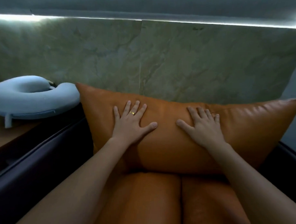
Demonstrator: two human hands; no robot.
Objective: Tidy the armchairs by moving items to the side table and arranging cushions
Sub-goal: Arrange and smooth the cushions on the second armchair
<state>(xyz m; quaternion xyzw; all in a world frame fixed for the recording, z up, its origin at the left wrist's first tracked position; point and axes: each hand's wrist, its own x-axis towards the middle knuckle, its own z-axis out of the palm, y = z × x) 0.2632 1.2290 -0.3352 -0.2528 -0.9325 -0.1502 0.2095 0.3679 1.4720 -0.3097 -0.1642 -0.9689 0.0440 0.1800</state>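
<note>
A large orange leather cushion [244, 125] stands upright at the back of the armchair, against the marble wall. My left hand [131, 121] lies flat on its left half with fingers spread, a ring on one finger. On the right half my right hand [200, 125] presses flat with straight fingers. Below the cushion the orange seat cushion [149, 204] of the armchair shows between my forearms. A light blue neck pillow [30, 101] lies on the wooden side table [7, 137] to the left.
The armchair's dark armrest [38, 160] runs diagonally along the left, between seat and side table. Another dark armrest [286, 163] edges the right side. A greenish marble wall [162, 58] with a light strip above closes the back.
</note>
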